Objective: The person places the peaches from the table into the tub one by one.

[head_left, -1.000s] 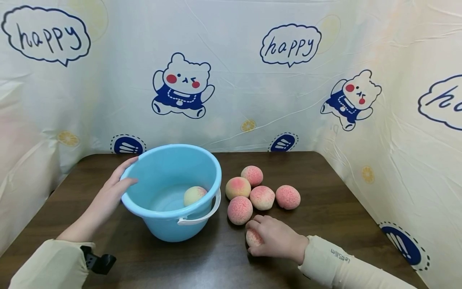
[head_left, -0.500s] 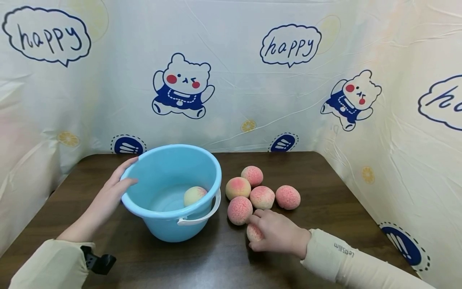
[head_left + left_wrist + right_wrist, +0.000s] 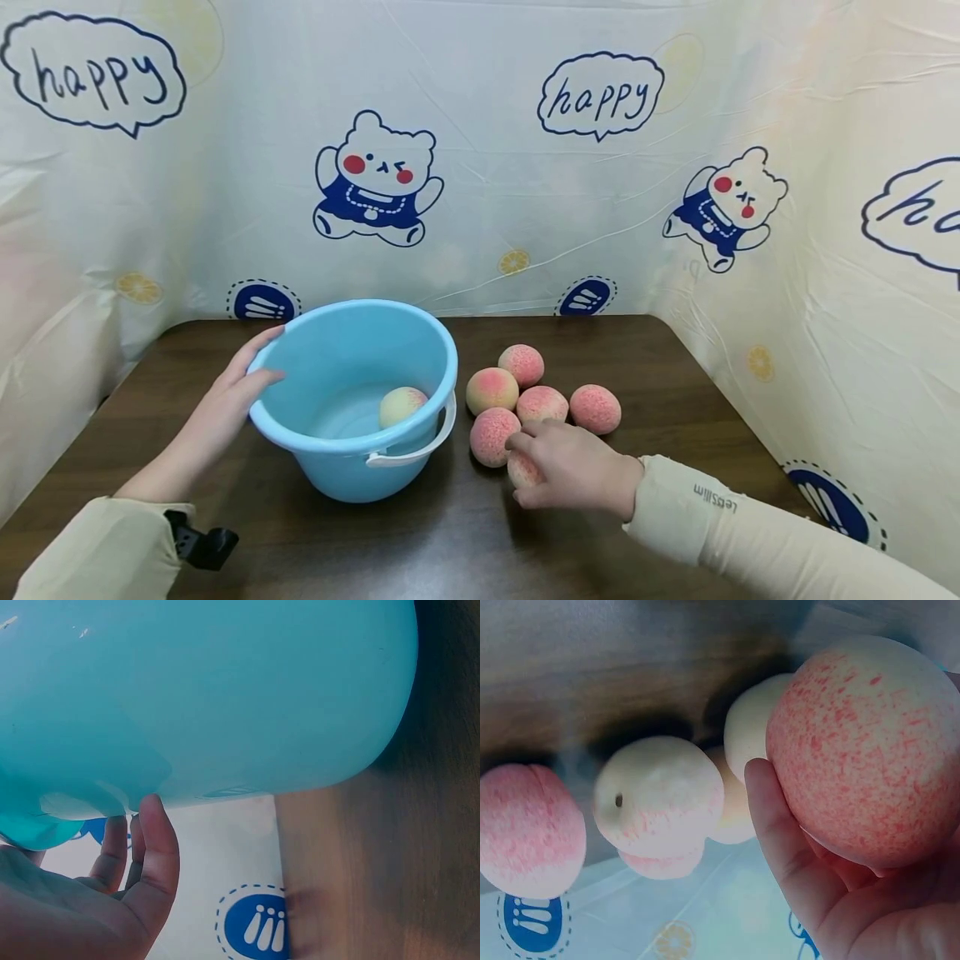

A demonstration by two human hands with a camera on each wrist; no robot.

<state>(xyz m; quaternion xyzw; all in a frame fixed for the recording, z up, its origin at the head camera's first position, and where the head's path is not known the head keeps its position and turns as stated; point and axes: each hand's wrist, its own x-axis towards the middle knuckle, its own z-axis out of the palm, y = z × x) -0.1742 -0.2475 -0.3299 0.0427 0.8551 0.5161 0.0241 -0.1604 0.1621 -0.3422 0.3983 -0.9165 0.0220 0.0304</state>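
My left hand (image 3: 234, 392) holds the left rim of a light blue bucket (image 3: 360, 475), thumb over the inside and fingers along the outside. In the left wrist view, fingertips (image 3: 156, 814) lie against the bucket's outer wall. One pale peach (image 3: 402, 407) sits inside the bucket. With curled fingers my right hand (image 3: 577, 467) grips a pink-speckled peach (image 3: 862, 757), right of the bucket and close in front of the other peaches. Its palm side is hidden in the head view.
Several more peaches (image 3: 492, 392) lie grouped on the dark wooden table (image 3: 427, 550), with one peach (image 3: 596, 409) a little apart on the right. A white handle (image 3: 412, 457) hangs on the bucket's right side. Printed sheeting (image 3: 480, 167) closes off the back and sides.
My right hand, gripping the peach, has risen slightly in the head view toward the grouped peaches. The left hand keeps its hold on the bucket.
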